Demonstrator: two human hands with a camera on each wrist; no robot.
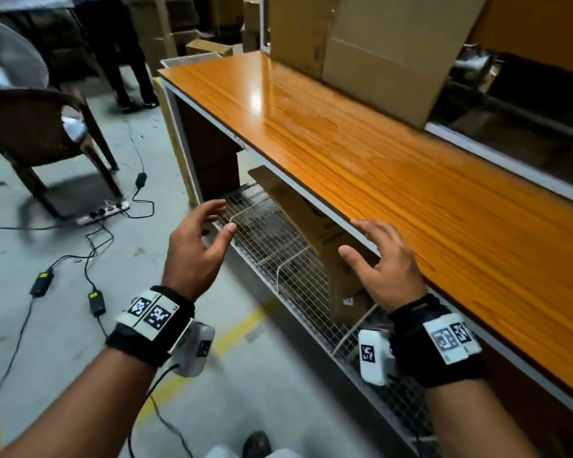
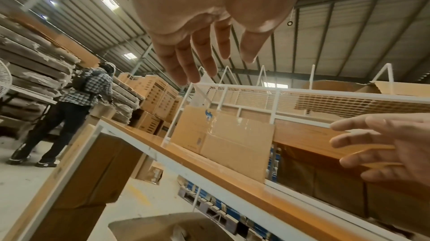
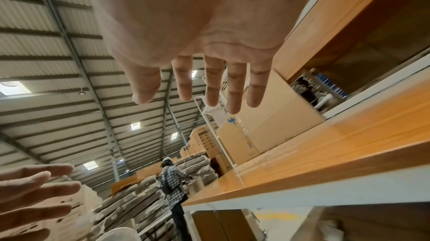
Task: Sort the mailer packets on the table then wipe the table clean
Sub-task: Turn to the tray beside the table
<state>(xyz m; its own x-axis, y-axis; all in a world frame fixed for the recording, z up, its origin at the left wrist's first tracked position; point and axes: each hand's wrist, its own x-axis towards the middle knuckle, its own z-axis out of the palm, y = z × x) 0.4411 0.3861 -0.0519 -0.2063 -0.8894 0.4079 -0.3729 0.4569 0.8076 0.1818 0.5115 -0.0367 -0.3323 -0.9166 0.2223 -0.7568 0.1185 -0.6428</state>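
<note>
The orange wooden table point(image 1: 361, 153) runs from near right to far left with a bare, glossy top. Under it, a wire rack point(image 1: 278, 246) with white dividers holds brown cardboard mailer packets point(image 1: 298, 209), leaning upright. My left hand point(image 1: 224, 216) hovers in front of the rack's left end, fingers relaxed and holding nothing. My right hand point(image 1: 353, 238) hangs beside the table's front edge, fingers spread over a mailer, gripping nothing. The wrist views confirm both palms are empty: the left hand point(image 2: 209, 57) and the right hand point(image 3: 197, 88).
A large cardboard box point(image 1: 377, 44) stands at the table's back edge. A brown chair point(image 1: 43, 133), a power strip point(image 1: 103, 211) and cables with adapters lie on the floor at left. A person point(image 2: 79, 112) stands further back among stacked cartons.
</note>
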